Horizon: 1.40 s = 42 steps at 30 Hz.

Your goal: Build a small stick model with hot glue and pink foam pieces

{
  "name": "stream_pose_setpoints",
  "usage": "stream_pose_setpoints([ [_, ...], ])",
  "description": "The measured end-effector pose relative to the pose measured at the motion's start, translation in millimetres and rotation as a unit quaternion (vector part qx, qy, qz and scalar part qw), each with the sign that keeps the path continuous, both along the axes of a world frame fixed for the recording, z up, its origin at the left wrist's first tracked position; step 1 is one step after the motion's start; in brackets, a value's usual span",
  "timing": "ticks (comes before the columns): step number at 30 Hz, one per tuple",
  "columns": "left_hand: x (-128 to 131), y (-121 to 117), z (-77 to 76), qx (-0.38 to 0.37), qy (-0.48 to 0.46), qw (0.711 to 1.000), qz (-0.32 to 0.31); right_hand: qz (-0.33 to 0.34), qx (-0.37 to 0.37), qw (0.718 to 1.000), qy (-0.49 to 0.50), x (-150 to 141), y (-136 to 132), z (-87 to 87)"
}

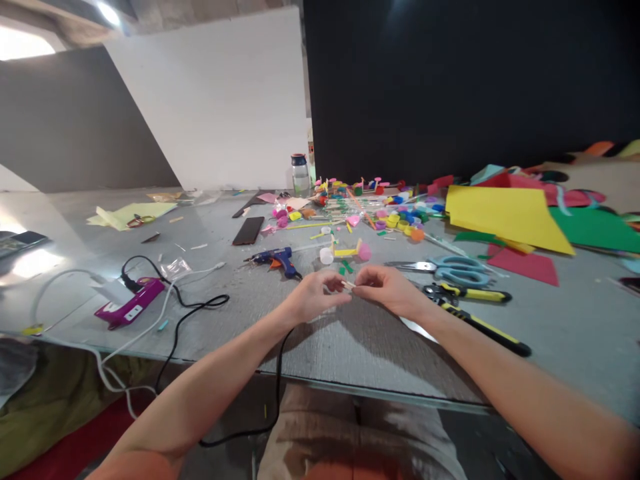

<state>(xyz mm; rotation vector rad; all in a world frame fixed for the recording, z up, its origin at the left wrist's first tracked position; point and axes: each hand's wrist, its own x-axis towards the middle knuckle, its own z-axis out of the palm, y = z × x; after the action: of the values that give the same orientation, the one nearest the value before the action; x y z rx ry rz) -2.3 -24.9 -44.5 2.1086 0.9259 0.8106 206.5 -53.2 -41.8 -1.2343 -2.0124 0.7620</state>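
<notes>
Over the front of the grey table, my left hand [320, 297] and my right hand [387, 291] meet, with fingertips pinched. Between them is a small pale stick piece [348, 285], mostly covered by the fingers. Just beyond lie green scraps [346, 268] and a small piece made of a yellow strip [346, 253] with a white round end [327, 256] and a pink round end [364, 251]. A blue glue gun [280, 259] rests beyond my left hand. Blue-handled scissors [457, 268] and yellow-and-black pliers [470, 293] lie beside my right forearm.
Bottle caps and sticks [390, 217] are scattered at the back, near a water bottle [300, 175]. Yellow paper [507, 212] is piled with other coloured sheets at right. A dark phone [249, 231] and a purple power strip [133, 303] with trailing cords are on the left.
</notes>
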Motion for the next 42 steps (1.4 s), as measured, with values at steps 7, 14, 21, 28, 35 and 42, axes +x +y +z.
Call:
stream_pose_setpoints([
  [7,6.2,-1.6,-0.2,0.062,-0.034,0.997,0.018,0.003,-0.008,1.0,0.017,1.6,0.9,-0.3],
  [14,8.4,2.9,-12.1,0.112,-0.006,0.994,-0.002,-0.008,0.046,0.997,-0.057,3.0,2.9,-7.7],
  [21,8.4,3.3,-16.4,0.102,0.023,0.995,0.006,-0.014,0.081,0.991,-0.104,0.3,3.2,-8.9],
  [28,8.0,1.0,-12.7,0.104,0.03,0.994,0.009,-0.013,0.11,0.985,-0.132,-1.9,1.6,-8.2],
  [35,7.6,-1.7,-10.4,0.104,0.026,0.994,0.004,-0.016,0.118,0.981,-0.154,-5.4,-1.4,-4.6],
  [42,6.3,-2.1,-9.0,0.111,0.032,0.993,0.002,-0.018,0.122,0.979,-0.163,-7.5,-3.4,-2.0],
])
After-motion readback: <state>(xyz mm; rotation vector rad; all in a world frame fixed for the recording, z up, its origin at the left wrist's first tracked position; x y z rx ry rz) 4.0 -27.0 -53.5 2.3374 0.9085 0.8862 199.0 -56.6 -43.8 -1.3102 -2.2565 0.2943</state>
